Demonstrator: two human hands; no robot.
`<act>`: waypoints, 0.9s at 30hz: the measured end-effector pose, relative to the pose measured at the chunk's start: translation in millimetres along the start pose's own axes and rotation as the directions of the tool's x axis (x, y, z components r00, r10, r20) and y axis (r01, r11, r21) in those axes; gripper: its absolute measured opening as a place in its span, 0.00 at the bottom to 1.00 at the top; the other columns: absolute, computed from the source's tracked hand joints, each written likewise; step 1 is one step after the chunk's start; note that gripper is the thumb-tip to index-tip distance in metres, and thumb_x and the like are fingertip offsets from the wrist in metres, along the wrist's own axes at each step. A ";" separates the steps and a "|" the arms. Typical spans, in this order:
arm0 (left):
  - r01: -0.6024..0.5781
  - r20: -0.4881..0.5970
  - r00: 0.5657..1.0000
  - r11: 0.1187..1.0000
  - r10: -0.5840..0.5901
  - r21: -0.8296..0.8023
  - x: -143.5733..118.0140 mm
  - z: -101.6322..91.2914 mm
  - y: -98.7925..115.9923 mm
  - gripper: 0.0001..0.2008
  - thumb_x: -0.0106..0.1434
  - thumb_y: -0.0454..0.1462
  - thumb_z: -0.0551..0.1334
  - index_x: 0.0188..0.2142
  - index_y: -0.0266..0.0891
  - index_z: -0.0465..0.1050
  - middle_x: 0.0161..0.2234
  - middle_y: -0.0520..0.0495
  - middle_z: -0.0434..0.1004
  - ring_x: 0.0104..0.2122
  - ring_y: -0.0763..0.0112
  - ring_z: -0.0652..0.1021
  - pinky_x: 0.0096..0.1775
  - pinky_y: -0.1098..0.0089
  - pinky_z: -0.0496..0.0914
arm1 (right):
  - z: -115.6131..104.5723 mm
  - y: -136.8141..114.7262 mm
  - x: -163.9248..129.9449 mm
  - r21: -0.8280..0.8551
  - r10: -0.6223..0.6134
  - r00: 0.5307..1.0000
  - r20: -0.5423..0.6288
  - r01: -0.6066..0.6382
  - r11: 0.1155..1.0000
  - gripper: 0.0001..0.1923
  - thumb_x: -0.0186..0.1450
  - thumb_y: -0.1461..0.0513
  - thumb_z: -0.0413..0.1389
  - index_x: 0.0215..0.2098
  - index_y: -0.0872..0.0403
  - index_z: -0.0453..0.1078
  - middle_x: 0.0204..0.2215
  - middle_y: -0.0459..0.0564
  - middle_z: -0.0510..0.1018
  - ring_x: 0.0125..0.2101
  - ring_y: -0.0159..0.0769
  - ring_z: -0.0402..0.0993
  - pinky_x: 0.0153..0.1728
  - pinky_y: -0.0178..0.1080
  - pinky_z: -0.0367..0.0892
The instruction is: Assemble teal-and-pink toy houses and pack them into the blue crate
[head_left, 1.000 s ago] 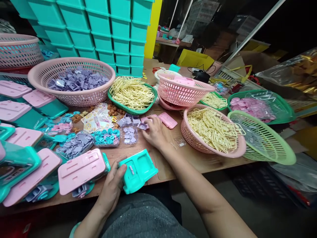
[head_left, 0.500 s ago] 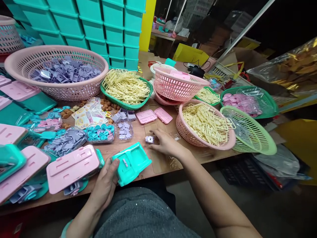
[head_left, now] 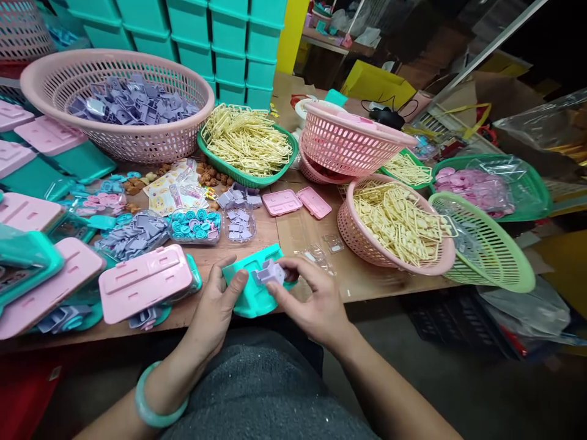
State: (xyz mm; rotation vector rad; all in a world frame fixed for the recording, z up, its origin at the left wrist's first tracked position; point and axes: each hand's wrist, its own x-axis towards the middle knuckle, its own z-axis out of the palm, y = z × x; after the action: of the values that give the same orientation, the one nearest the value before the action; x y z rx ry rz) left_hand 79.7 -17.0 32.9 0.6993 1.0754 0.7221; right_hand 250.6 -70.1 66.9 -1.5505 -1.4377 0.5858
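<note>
My left hand (head_left: 220, 293) grips a teal plastic tray (head_left: 247, 299) by its left side, the thumb over the near face. Between thumb and fingers of my right hand (head_left: 312, 290) is a small purple plastic part (head_left: 271, 273), held at the tray's face. Whether the part is seated in the tray cannot be made out. Behind the tray lie a clear box of purple pieces (head_left: 239, 225) and a clear box of teal swirl pieces (head_left: 195, 226). Two pink lids (head_left: 282, 202) lie further back on the table.
A large pink basket (head_left: 151, 137) of purple parts stands at the back left. Yellow frame-shaped parts fill a green basket (head_left: 250, 143) and a pink basket (head_left: 394, 226). Pink-lidded teal boxes (head_left: 147, 284) crowd the left side. Small clear pieces (head_left: 316, 253) lie on the cardboard.
My right hand has picked up the purple part from the table and brought it left to the tray. The tray has tilted in my left hand, and the view has shifted.
</note>
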 end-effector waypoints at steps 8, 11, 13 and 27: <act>-0.054 0.002 0.999 0.995 0.053 0.079 -4.0 4.1 -1.8 0.39 0.51 0.56 0.74 0.56 0.42 0.65 0.45 0.43 0.81 0.48 0.55 0.80 0.44 0.64 0.74 | 21.8 1.4 -22.0 -0.099 -0.133 0.985 -0.105 0.123 0.988 0.14 0.68 0.59 0.63 0.50 0.49 0.69 0.37 0.48 0.80 0.33 0.36 0.75 0.36 0.40 0.72; -0.050 0.020 0.999 0.994 0.048 0.094 -3.7 4.7 1.1 0.39 0.51 0.57 0.74 0.55 0.42 0.65 0.44 0.44 0.81 0.46 0.57 0.80 0.43 0.65 0.75 | 22.8 -2.6 -21.5 -0.136 -0.170 0.981 -0.097 0.156 0.978 0.10 0.69 0.60 0.61 0.49 0.48 0.70 0.37 0.49 0.80 0.35 0.39 0.76 0.37 0.42 0.72; -0.044 0.025 0.999 0.994 0.042 0.099 -3.2 4.6 3.1 0.40 0.50 0.57 0.74 0.55 0.41 0.65 0.43 0.44 0.81 0.45 0.58 0.80 0.42 0.65 0.74 | 20.4 -5.2 -19.0 -0.153 -0.169 0.982 -0.079 0.155 0.976 0.10 0.69 0.61 0.61 0.48 0.49 0.70 0.36 0.50 0.80 0.35 0.39 0.75 0.37 0.42 0.71; -0.085 0.099 0.993 0.968 0.063 0.238 2.2 -3.9 7.1 0.40 0.52 0.59 0.72 0.57 0.40 0.66 0.44 0.43 0.79 0.46 0.56 0.77 0.41 0.65 0.72 | -11.3 -6.6 -9.4 -0.004 -0.167 0.968 0.188 0.171 0.985 0.12 0.68 0.63 0.63 0.49 0.53 0.72 0.42 0.53 0.77 0.44 0.38 0.76 0.42 0.41 0.75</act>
State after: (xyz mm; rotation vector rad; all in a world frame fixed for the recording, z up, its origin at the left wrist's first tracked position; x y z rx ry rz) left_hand 75.4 -10.5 36.2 0.9768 1.0680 0.6221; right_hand 254.6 -83.1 75.5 -1.3996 -1.7036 0.6292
